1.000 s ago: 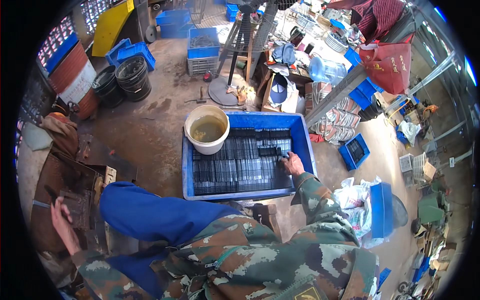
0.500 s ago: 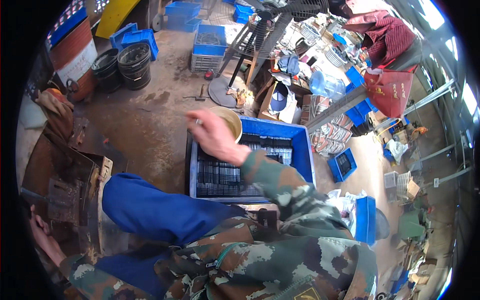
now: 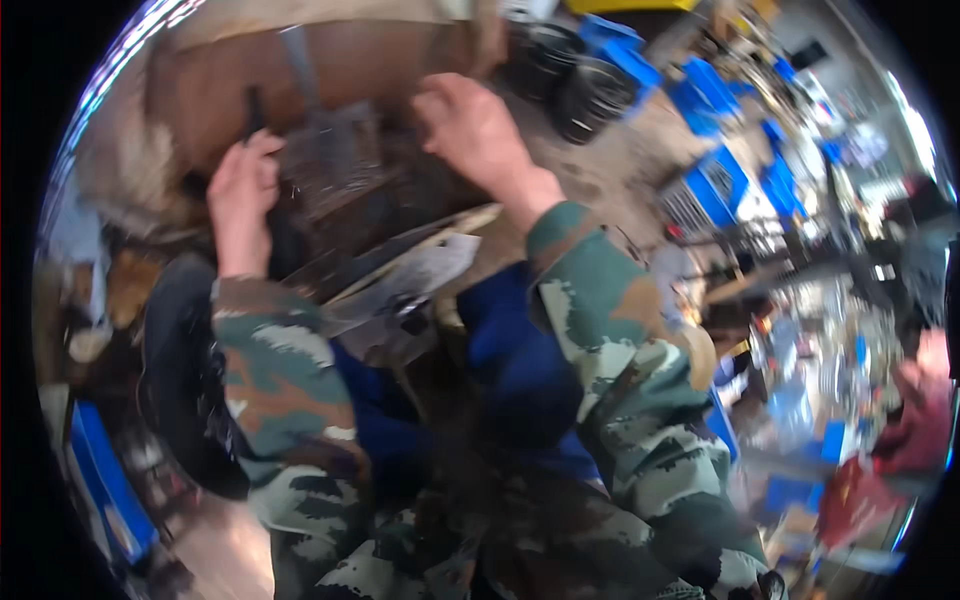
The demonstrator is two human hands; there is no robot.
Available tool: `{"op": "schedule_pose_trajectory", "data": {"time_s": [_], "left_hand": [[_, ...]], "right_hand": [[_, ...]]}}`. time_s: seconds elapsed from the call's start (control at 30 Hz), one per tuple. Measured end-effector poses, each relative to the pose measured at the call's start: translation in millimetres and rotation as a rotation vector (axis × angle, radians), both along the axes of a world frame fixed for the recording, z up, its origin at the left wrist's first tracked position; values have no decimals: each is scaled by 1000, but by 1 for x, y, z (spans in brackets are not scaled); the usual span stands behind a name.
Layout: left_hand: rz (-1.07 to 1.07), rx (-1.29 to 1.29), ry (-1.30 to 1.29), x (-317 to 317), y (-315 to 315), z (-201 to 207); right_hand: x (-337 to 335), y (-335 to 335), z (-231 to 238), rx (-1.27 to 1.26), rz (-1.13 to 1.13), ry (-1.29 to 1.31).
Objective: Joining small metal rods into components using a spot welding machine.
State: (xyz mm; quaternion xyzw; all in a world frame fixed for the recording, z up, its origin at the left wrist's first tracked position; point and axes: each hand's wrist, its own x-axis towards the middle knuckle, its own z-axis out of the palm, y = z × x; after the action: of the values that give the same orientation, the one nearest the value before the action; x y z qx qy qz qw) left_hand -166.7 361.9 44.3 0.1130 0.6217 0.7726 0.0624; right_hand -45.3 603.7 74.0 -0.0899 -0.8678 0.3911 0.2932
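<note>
A dark, rusty metal block with a ribbed face (image 3: 335,165) is seen at the top of the blurred head view, set against a brown rounded machine body (image 3: 330,70), above the knees. The left hand (image 3: 240,195) is laid on the block's left edge, with a thin dark upright handle (image 3: 254,110) just beside its fingers; whether that hand is closed on anything cannot be told through the blur. The right hand (image 3: 478,128) is held curled at the block's upper right corner, touching or nearly so; a grip cannot be confirmed either.

The step is judged as work at the block itself, both hands brought to it. Steady placement of the right hand on the ribbed face would be called for next.

A grey, scuffed sheet-metal plate (image 3: 410,280) lies tilted just below the block, over blue trousers (image 3: 520,370). Black round tubs (image 3: 590,90) and blue plastic crates (image 3: 715,185) stand well apart on the dirt floor (image 3: 620,180).
</note>
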Motion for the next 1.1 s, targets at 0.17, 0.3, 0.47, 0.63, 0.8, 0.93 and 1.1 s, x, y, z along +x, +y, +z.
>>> {"op": "schedule_pose_trajectory", "data": {"time_s": [0.17, 0.3, 0.47, 0.63, 0.8, 0.93, 1.1], "left_hand": [[108, -32, -100, -2, 5, 11], [76, -19, -121, 5, 13, 4], [135, 17, -143, -3, 18, 0], [129, -53, 35, -4, 28, -20], [207, -118, 113, -13, 33, -29], [209, -171, 90, -8, 34, -21], [268, -210, 117, 3, 37, -11]], "right_hand": [[-79, -19, -17, -246, 68, -214], [-99, -37, -34, -170, 79, -222], [-139, -57, -41, -222, 189, -117], [-148, -57, -47, -109, 149, -54], [-150, -54, -46, -108, 182, -106], [-151, -56, -45, -102, 179, -146], [-149, -50, -44, 20, 167, -73]]}}
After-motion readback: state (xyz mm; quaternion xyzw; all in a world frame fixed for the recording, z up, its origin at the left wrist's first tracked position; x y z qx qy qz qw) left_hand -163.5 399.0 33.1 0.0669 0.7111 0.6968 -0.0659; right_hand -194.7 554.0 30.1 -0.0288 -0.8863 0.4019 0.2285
